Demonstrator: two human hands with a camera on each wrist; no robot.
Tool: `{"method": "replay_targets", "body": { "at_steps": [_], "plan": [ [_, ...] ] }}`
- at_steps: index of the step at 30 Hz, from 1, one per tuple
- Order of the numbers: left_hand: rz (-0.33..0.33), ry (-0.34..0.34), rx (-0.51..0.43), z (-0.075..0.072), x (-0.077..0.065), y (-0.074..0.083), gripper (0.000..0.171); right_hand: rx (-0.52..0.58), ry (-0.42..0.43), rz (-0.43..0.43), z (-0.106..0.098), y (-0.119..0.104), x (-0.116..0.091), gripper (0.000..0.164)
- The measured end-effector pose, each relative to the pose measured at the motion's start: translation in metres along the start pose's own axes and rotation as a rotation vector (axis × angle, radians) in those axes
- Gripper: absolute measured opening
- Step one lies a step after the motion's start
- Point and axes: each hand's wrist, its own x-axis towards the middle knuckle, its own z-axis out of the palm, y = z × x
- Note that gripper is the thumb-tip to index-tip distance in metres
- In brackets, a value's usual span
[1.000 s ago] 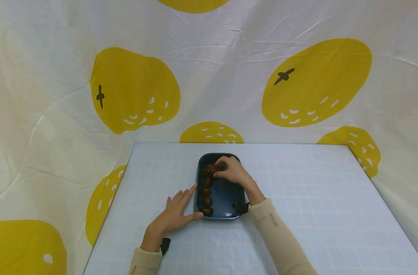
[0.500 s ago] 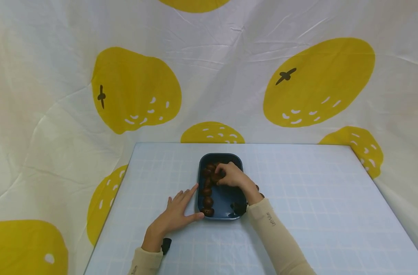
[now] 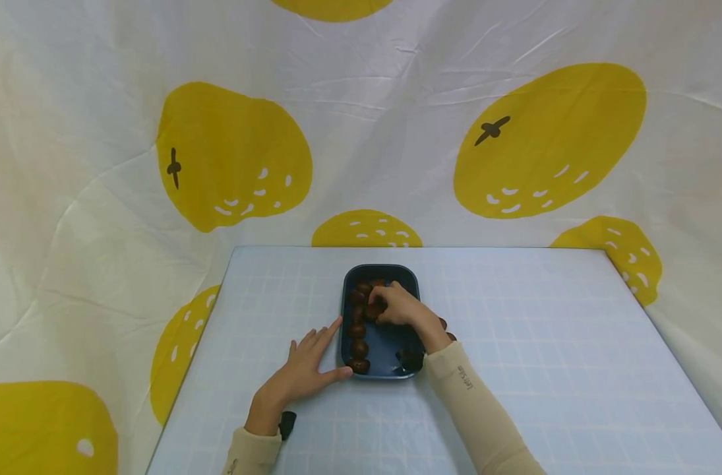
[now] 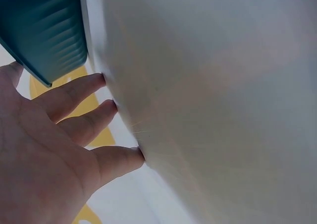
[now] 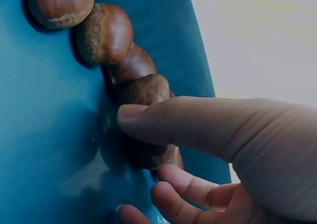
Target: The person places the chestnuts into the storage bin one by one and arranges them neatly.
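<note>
A dark blue tray (image 3: 390, 336) stands lengthwise in the head view. Down its left side runs a row of brown chestnuts (image 3: 359, 348), with more at its far end. My right hand (image 3: 401, 306) reaches into the tray and pinches a chestnut (image 5: 148, 157), its thumb across the top in the right wrist view and its fingers curled on the other side. My left hand (image 3: 299, 371) lies spread at the near left corner, index fingertip and thumb at the rim. In the left wrist view the ribbed outer tray wall (image 4: 49, 33) is right by its fingers (image 4: 74, 94).
Just right of the tray, chestnuts (image 3: 443, 324) show partly from behind my right wrist. The pale checked tabletop (image 3: 533, 330) ends at a hanging cloth (image 3: 384, 132) with large yellow fruit prints. A black wrist device (image 3: 409, 360) overlaps the tray's near right corner.
My right hand has shifted a little toward me from the tray's far end to a chestnut beside the row. Chestnuts right of the tray have come into view. My left hand stays put.
</note>
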Motion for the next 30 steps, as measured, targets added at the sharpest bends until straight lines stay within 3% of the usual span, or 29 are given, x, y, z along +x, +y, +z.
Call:
{"method": "replay_targets", "body": {
  "at_steps": [13, 30],
  "plan": [
    [0.007, 0.007, 0.006, 0.002, 0.0, -0.002, 0.096, -0.003, -0.035, -0.008, 0.003, -0.001, -0.001, 0.041],
    [0.006, -0.001, 0.013, 0.002, 0.0, -0.002, 0.095, 0.093, 0.074, -0.217, -0.037, -0.021, -0.028, 0.038]
  ]
}}
